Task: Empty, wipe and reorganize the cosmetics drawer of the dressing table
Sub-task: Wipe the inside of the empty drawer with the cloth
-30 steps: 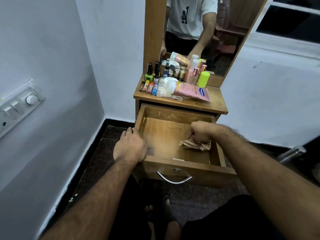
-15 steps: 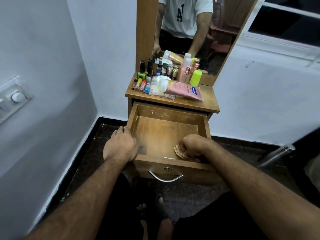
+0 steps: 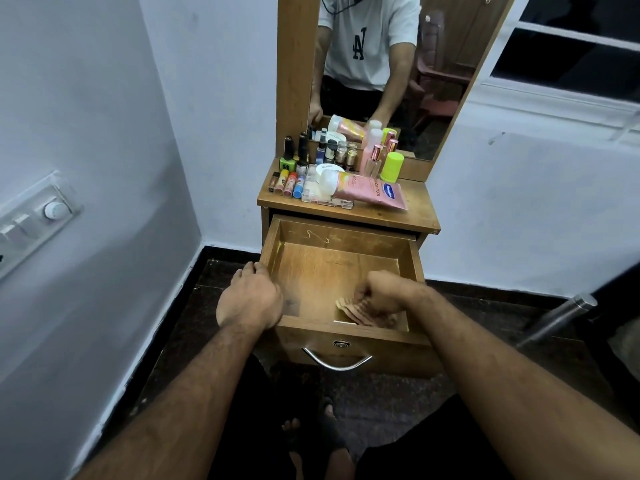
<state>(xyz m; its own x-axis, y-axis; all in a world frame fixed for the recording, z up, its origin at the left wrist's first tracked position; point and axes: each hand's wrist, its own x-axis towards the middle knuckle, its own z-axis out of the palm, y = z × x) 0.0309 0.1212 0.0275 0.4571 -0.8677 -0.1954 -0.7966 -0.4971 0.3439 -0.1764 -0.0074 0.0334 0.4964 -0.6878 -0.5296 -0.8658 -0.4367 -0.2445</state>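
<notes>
The right hand (image 3: 379,294) has dragged the checked orange cloth (image 3: 360,311) from the drawer floor's middle-right to its front wall.

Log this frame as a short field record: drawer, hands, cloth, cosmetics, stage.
drawer: drawer pulled open, no cosmetics inside
left hand: left hand grips the drawer's left wall
right hand: right hand holds the cloth on the drawer floor, front right
cosmetics: pink tube, green-capped bottle and small bottles on the tabletop
stage: emptied; wiping; reorganizing not yet done
</notes>
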